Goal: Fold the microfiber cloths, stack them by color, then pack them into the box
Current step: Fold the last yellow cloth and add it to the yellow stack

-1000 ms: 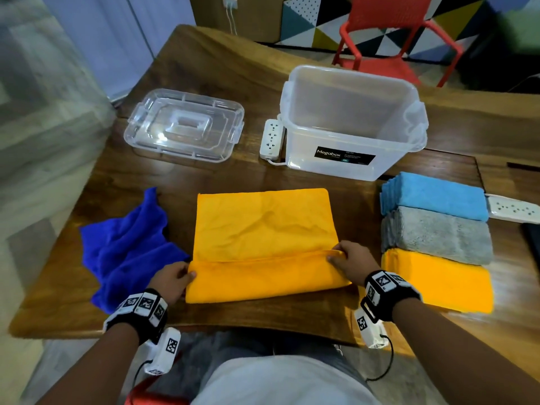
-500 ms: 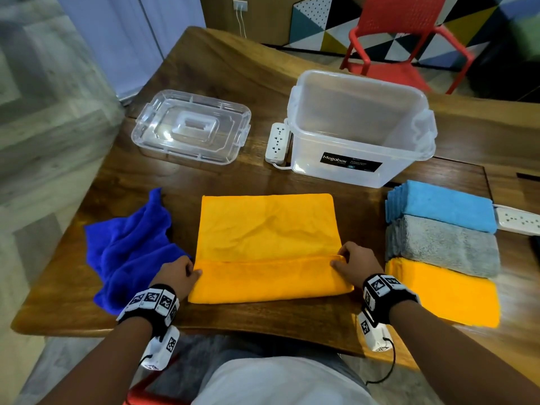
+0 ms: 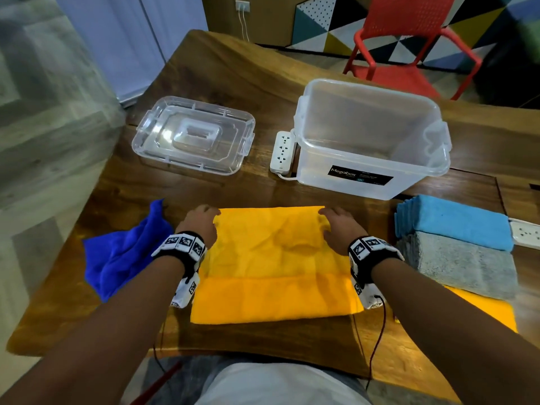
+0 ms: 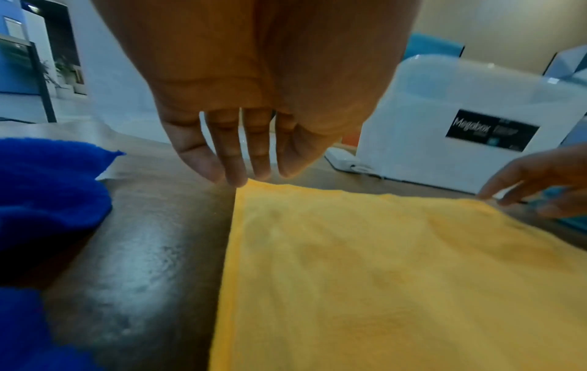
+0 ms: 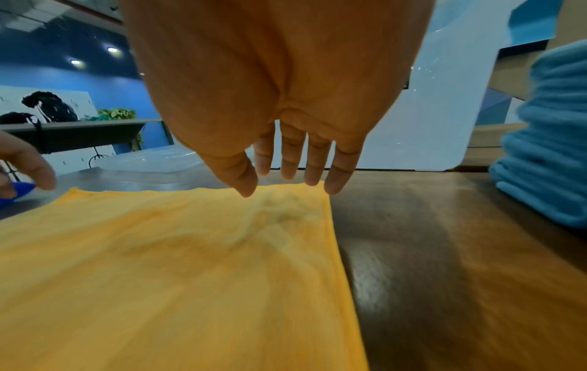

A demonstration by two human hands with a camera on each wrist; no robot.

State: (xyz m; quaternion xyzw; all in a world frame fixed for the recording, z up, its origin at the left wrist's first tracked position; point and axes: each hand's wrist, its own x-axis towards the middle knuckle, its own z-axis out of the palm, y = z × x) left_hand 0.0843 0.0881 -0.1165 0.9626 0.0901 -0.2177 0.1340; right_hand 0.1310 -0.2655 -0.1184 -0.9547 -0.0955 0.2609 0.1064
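Cloth (image 3: pixel 274 258) flat on surface (image 3: pixel 233 68), near third folded over; hands, left (image 3: pixel 201 226) and right (image 3: pixel 339 229), apart, fingers straight at far corners; next, pinching both corners and folding toward body.

Surface: dark brown wooden surface (image 3: pixel 239 80), polished, with a soft sheen and visible grain.
Orange cloth: flat orange microfiber cloth (image 3: pixel 274 258), matt, fine nap, lightly creased.
Royal blue cloth: crumpled royal blue microfiber cloth (image 3: pixel 122 252), plush and matt.
Stacks: light blue folded cloth stack (image 3: pixel 455 223), fluffy grey folded cloth stack (image 3: pixel 464 264), both matt.
Box: clear plastic storage box (image 3: pixel 350 176), smooth, slightly frosted.
Lid: clear plastic lid (image 3: pixel 193 135), glossy.
Power strip: white plastic power strip (image 3: pixel 282 150), smooth.
Chair: red plastic chair (image 3: pixel 409 39), perforated back.
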